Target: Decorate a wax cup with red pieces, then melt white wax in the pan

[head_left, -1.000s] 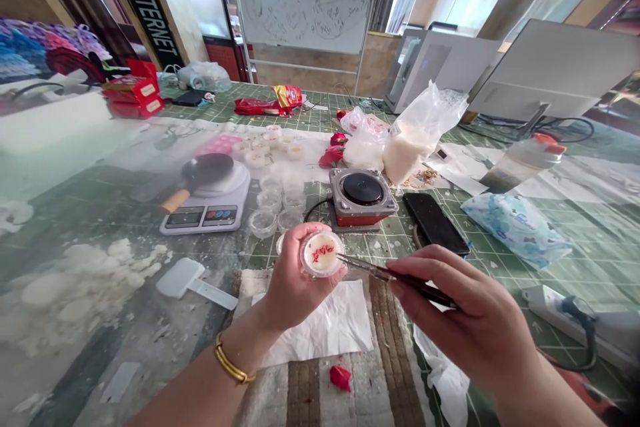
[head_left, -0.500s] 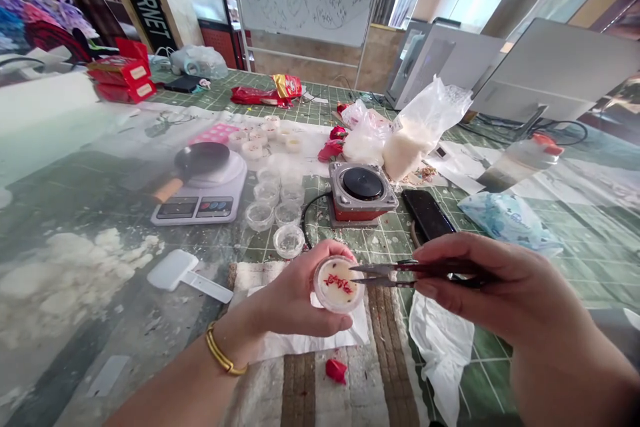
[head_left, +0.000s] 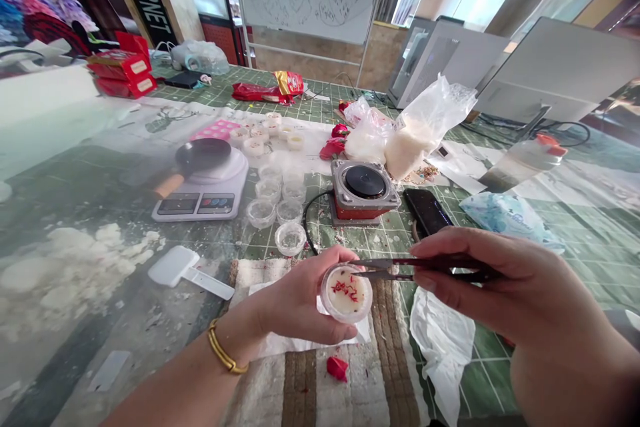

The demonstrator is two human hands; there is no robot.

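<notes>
My left hand (head_left: 295, 297) is wrapped round a small clear plastic cup (head_left: 346, 303) filled with something cream-coloured and solid-looking. Red shreds and a few dark specks lie on its surface. In my right hand (head_left: 520, 287) I grip dark-handled thread snips (head_left: 390, 263), blades parted and pointing left. Their tips are over the cup's upper rim; whether they touch the filling I cannot tell. Below the cup, a red petal piece (head_left: 337, 368) rests on the striped towel (head_left: 350, 400). White tissue (head_left: 273, 347) shows partly under my left hand.
Beyond my hands stand several clear cups (head_left: 290, 239), a small hot plate (head_left: 366, 190) and a kitchen scale (head_left: 205, 197) with a pan (head_left: 205, 153) on it. White flakes (head_left: 85, 260) and a white scoop (head_left: 180, 267) are at left. A phone (head_left: 427, 210) lies right.
The cup in my left hand has shifted slightly right and down, its surface tipped a little more towards me. The snips have risen slightly from mid-surface to the upper rim.
</notes>
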